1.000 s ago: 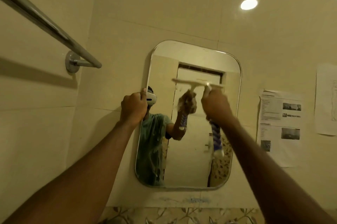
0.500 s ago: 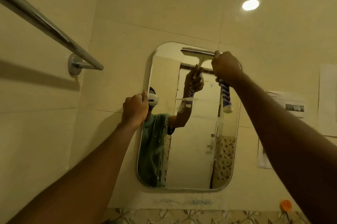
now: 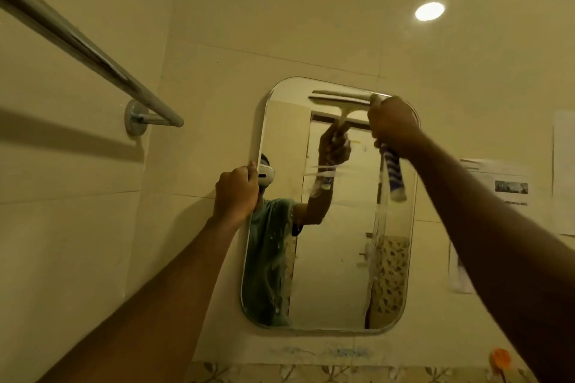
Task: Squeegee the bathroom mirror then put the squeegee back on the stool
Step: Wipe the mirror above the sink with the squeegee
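Squeegee (image 3: pixel 393 172) handle partly hidden inside gripping right hand (image 3: pixel 393 124).

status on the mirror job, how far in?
Done: little shows; water streaks lie on the mirror. In hand: right hand grips the squeegee, blade at the mirror's top edge; left hand holds its left rim. Left: strokes down the glass, then back to the stool, out of view.

Beige tiled walls (image 3: pixel 280 24) are seen, with a round light (image 3: pixel 429 11) high at right. A chrome towel rail (image 3: pixel 77 46) is fixed at left; printed sheets (image 3: pixel 510 186) are stuck at right.
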